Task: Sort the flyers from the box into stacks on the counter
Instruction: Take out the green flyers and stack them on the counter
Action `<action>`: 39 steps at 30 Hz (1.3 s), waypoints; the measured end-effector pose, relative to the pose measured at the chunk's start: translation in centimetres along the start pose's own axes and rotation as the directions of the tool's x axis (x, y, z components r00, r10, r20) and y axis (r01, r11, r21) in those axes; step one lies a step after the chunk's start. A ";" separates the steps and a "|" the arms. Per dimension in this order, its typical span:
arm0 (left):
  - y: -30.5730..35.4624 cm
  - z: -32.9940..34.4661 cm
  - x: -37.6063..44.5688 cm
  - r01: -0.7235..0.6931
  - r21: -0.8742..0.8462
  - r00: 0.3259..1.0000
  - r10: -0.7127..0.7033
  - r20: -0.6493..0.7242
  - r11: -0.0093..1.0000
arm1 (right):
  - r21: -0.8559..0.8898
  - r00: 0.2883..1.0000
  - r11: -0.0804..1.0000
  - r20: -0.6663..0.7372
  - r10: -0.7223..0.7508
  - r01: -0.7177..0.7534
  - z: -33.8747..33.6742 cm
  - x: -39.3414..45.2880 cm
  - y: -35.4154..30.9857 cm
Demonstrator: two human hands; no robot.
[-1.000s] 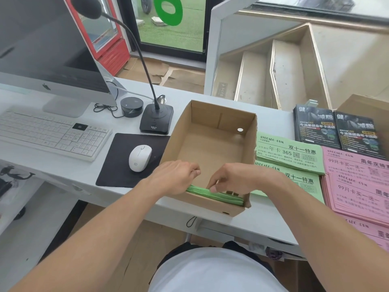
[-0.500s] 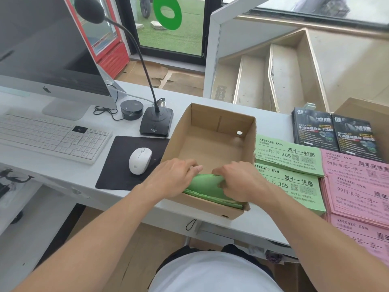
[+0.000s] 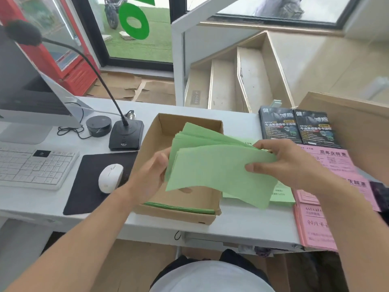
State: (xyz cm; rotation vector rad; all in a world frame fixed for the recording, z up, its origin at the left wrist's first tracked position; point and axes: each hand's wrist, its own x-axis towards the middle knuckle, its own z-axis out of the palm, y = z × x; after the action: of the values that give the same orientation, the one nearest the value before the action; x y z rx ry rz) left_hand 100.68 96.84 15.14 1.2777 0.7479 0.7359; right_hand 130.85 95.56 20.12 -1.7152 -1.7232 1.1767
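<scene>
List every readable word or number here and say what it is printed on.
"减脂": on both black flyers, large white heading.
"周年庆特惠": pink flyers, top sheet.
"99月卡": lower pink stack, partly cut off.
Green bundle held by both hands: blank backs.
Green stack on counter, keyboard, microphone base: print too small or blurred.

Both forearms reach forward, left hand (image 3: 151, 175) and right hand (image 3: 288, 163) raised, fingers (image 3: 255, 167) curled in a grip.

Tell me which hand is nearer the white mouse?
Left. The left hand grips the green flyers beside the mouse; the right hand holds their far end.
</scene>
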 end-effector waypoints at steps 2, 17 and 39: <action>0.1 1.9 1.4 0.079 -0.110 0.997 -0.080 0.000 0.991 | 0.070 0.998 0.996 0.044 0.051 -0.054 -1.5 -0.8 1.3; -3.0 14.5 8.0 0.323 -0.350 0.911 -0.389 -0.138 0.879 | 0.341 0.871 0.928 -0.397 0.289 -0.152 -6.6 -5.6 12.2; -6.0 17.1 9.8 0.072 -0.157 0.959 -0.111 -0.260 0.985 | 0.409 0.936 0.904 -0.350 0.031 0.123 -9.1 -6.5 16.4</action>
State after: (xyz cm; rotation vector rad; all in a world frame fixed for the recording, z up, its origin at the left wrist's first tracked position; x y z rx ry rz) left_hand 120.70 94.62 10.71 1.0145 0.9481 0.8823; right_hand 148.66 89.56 13.62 -1.4921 -1.1823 1.0525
